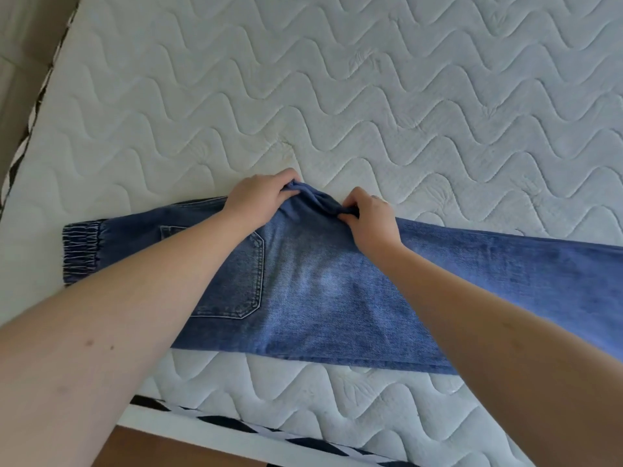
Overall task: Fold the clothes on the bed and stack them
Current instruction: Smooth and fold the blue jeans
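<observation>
- Jeans (320, 291): one pair, blue denim, lying flat across the near part of the bed (371, 96), folded lengthwise with one leg on the other. Elastic waistband (82, 252) at the left end; legs run off to the right.
- Back pocket (236, 281) faces up, one visible; its left part is covered by the left forearm.
- Left hand (258, 197): fingers curled over the far edge of the denim at the crotch point (317, 197), holding a bunched fold of cloth.
- Right hand (371, 220): thumb and fingers pinching the same bunched fold, just beside the left hand. Each grip is narrow and closed on the jeans.
- Edges: near long edge of the jeans lies close to the near edge of the mattress; the waistband end stops short of the bed's left edge. Beyond the far edge of the jeans there is broad bare quilted mattress, open in all directions.
- Cut off: the leg ends run out of frame at the right, so hems are not seen. Fingertips of both hands are buried in the fold.
- A black-and-white patterned band (236, 428) runs along the mattress side; brown floor (151, 446) below it.
- Count: jeans 1, hands 2, pockets seen 1.
</observation>
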A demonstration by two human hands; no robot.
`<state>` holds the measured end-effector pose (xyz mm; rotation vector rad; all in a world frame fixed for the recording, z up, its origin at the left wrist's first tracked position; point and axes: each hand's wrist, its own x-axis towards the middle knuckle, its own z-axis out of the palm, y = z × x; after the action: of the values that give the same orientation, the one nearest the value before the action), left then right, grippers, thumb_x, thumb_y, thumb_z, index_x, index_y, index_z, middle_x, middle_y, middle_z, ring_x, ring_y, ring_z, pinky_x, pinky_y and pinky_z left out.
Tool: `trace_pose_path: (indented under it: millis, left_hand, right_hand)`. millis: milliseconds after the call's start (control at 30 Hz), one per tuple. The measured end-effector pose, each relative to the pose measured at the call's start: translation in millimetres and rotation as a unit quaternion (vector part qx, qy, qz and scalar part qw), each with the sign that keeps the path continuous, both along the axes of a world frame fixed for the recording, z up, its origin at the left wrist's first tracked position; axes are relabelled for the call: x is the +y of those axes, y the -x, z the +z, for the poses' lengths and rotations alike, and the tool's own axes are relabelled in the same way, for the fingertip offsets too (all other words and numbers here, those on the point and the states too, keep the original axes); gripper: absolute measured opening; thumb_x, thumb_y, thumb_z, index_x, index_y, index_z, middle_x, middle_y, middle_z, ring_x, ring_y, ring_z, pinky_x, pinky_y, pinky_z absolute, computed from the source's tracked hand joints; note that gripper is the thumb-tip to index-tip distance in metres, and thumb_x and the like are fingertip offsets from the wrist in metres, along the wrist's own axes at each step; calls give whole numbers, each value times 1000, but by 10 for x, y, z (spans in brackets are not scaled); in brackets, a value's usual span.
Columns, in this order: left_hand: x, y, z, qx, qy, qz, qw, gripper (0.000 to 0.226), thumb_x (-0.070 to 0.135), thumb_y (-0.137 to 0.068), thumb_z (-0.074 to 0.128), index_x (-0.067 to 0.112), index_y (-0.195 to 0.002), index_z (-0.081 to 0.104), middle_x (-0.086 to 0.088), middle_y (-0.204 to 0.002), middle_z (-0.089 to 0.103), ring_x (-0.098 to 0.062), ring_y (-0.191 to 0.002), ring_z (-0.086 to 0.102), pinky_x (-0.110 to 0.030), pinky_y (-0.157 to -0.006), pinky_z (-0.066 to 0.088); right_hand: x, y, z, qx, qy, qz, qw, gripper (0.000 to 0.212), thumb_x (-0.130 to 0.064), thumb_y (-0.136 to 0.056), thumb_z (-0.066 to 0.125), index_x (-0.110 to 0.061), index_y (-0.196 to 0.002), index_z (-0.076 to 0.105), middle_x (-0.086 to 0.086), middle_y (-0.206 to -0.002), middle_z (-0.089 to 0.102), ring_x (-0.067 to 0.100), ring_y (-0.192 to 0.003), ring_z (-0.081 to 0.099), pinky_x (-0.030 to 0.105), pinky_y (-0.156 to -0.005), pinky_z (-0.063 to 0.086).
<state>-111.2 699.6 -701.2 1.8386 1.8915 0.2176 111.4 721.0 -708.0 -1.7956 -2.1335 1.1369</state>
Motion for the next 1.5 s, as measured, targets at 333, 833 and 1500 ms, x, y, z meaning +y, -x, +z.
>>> trace_pose_path:
  millis: [333, 833, 1500]
  left_hand:
    - [-178, -23, 277, -39, -32, -57, 997, 23, -1, -75, 72, 9, -96, 71, -7, -97, 61, -26, -96, 55, -33, -78, 44]
    - [-1242, -282, 10, 113, -142, -121, 976, 43, -11, -68, 76, -4, -110, 70, -17, -89, 62, -35, -76, 61, -42, -68, 55]
    - [-1144, -345, -309, 141, -142, -101, 975, 42, 24, -93, 49, 5, -131, 54, -13, -142, 49, -30, -131, 46, -47, -114, 30]
  right_hand:
    - [-215, -88, 147, 59, -145, 74, 985, 27, 1, -86, 63, -11, -107, 75, 4, -105, 71, 30, -99, 56, 38, -91, 44]
    - [-1058, -392, -268, -160, -177, 275, 931, 60, -41, -102, 36, -16, -155, 21, -1, -163, 13, 19, -149, 14, 40, -122, 10]
    - [-658, -1474, -305, -289, -101, 114, 945, 68, -63, -98, 5, -27, -156, -3, -10, -163, -5, 6, -148, -8, 34, -119, -13]
